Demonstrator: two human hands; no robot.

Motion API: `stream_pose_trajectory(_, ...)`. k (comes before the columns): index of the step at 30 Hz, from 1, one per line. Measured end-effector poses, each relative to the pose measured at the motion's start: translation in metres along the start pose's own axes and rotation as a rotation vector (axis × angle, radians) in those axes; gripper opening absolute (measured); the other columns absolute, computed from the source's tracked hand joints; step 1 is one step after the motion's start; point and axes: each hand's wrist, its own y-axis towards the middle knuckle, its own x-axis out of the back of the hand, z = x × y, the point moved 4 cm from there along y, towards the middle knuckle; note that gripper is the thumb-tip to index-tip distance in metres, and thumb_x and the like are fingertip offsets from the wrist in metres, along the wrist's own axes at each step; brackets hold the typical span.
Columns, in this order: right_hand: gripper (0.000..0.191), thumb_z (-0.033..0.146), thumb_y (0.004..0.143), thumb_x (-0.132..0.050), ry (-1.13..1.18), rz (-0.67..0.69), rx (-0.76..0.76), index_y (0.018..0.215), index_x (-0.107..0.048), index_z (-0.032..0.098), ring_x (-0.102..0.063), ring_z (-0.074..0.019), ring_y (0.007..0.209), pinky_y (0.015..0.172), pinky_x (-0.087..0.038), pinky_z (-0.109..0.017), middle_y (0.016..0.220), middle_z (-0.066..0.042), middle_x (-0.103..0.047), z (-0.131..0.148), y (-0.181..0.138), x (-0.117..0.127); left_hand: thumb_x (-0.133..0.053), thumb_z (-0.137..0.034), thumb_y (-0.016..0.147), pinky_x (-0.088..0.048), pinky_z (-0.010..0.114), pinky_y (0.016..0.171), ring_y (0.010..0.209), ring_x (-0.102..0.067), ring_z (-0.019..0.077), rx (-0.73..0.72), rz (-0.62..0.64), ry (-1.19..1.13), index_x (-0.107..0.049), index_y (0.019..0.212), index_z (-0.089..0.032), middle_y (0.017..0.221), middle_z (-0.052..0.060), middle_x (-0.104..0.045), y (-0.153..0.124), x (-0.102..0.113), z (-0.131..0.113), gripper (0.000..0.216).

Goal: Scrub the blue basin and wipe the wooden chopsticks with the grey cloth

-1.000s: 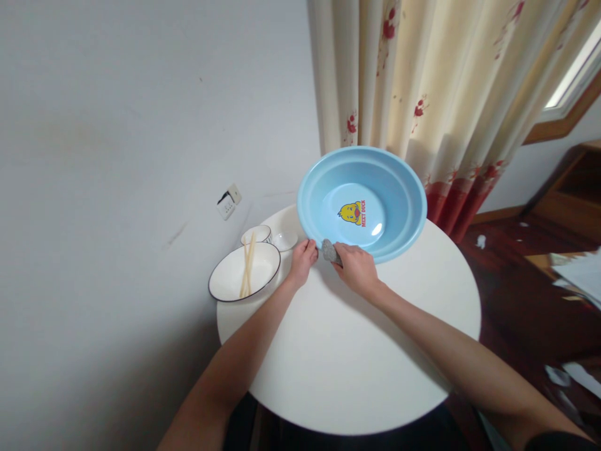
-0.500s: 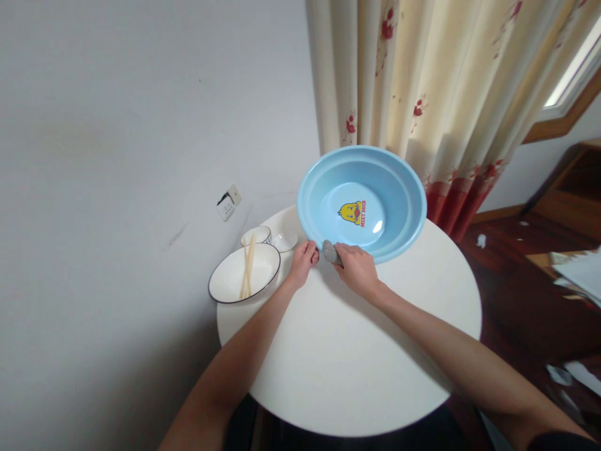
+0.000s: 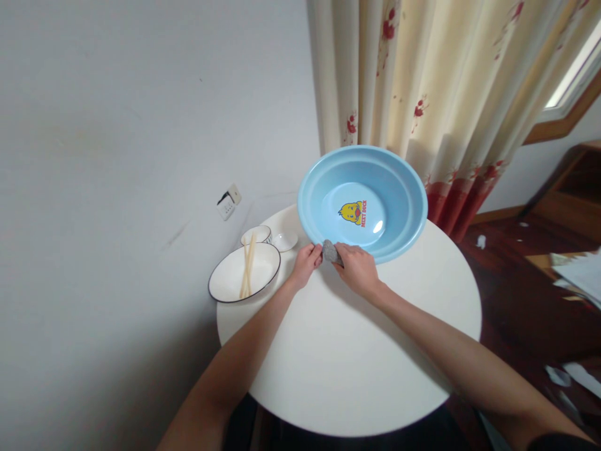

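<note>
My right hand (image 3: 357,268) is closed around a bunched grey cloth (image 3: 331,252), whose end sticks out past the fingers to the left. Just left of that end, my left hand (image 3: 307,263) is closed in a pinch, its fingertips close to the cloth. Whatever lies in its fingers is hidden. Both hands are over the near rim of a light blue plastic basin (image 3: 399,241), which has a yellow duck picture on its bottom.
Left on the round white table (image 3: 347,376) stands a large white dark-rimmed bowl (image 3: 228,275) with wooden chopsticks (image 3: 248,269) across it. Behind it are a smaller bowl (image 3: 256,235) and a little white dish (image 3: 285,240). Wall and curtain (image 3: 404,75) border the table.
My left hand has shifted slightly right, up close to the end of the grey cloth. My right hand and the basin look nearly unmoved.
</note>
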Motion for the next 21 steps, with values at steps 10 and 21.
stream_pose_trajectory(10, 0.024, 0.031, 0.100, -0.061, -0.026, 0.039, -0.001, 0.121, -0.063, 0.020, -0.068, -0.0238, 0.107, 0.089, -0.045, -0.029, 0.122, -0.010, -0.074, 0.003, -0.001, 0.008, -0.075, -0.077, 0.073, -0.020, 0.023, 0.046, 0.046, -0.030, 0.0061, -0.047, -0.090, -0.091, -0.045, 0.065, -0.020, 0.050, -0.008, -0.036, 0.003, 0.005, -0.006, 0.064)
stream_pose_trajectory(21, 0.024, 0.030, 0.099, -0.062, 0.002, 0.021, 0.013, 0.121, -0.064, 0.021, -0.068, -0.0238, 0.108, 0.089, -0.045, -0.030, 0.125, -0.008, -0.073, 0.002, -0.002, 0.008, -0.069, -0.079, 0.077, -0.022, 0.022, 0.045, 0.043, -0.030, 0.0068, -0.066, -0.153, -0.155, -0.041, 0.068, -0.022, 0.047, -0.009, -0.035, 0.005, 0.008, -0.007, 0.065)
